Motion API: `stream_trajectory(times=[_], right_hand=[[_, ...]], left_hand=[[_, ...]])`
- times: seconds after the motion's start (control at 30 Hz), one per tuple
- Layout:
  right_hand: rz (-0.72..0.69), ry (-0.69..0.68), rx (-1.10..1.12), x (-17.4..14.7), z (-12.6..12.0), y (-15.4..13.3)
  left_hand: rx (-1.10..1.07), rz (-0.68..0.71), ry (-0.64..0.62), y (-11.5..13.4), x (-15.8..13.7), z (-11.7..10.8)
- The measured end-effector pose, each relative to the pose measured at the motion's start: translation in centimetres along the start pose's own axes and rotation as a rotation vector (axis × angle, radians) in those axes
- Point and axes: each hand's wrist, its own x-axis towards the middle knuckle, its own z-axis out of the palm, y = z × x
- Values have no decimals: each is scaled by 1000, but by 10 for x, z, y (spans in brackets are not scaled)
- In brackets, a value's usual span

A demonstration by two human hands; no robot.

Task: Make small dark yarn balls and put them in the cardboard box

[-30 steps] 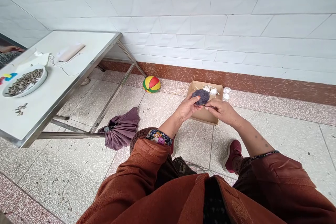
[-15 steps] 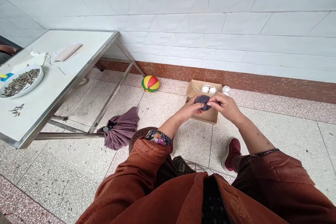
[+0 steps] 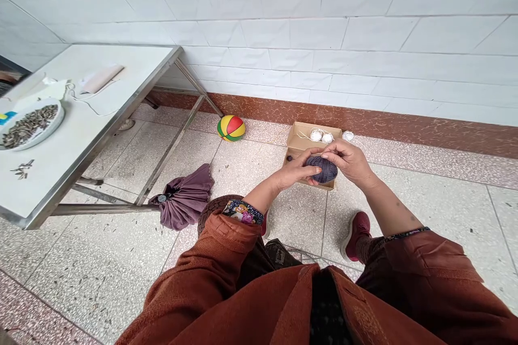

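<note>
A ball of dark purple-grey yarn (image 3: 324, 170) rests in my left hand (image 3: 297, 170), whose fingers and thumb are wrapped round its left side. At the ball's upper right edge, my right hand (image 3: 347, 159) is closed in a pinch on the yarn; the strand itself is too fine to make out. Below both hands a shallow cardboard box (image 3: 299, 143) lies open on the floor. Two white yarn balls (image 3: 321, 135) with loose strands sit in its far part, and a small dark ball (image 3: 289, 158) shows near its left side.
Another white ball (image 3: 348, 136) lies right of the box by the wall. A red, yellow and green ball (image 3: 231, 128) rests on the floor. At left stands a metal-framed table (image 3: 133, 73) with a dish of seed husks (image 3: 30, 125). A purple folded cloth item (image 3: 188, 199) leans near its leg.
The yarn ball has turned in my left hand and shifted slightly right and down, showing more of its side. My right hand has moved up to its top edge.
</note>
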Motion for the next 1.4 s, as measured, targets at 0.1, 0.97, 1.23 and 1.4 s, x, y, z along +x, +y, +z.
stream_trajectory(times=[0.1,0.97,1.23,1.4], right_hand=[[43,32,41,0,2,3],[129,-3,139,-4,-10,5],[200,-71,6,0,3,21],[147,-240,-32,-4,12,17]], left_hand=[[-31,7,-8,2,-1,1],[118,-20,134,4,5,-1],[-264,82,7,10,1,-4],[-250,73,304,1,10,-12]])
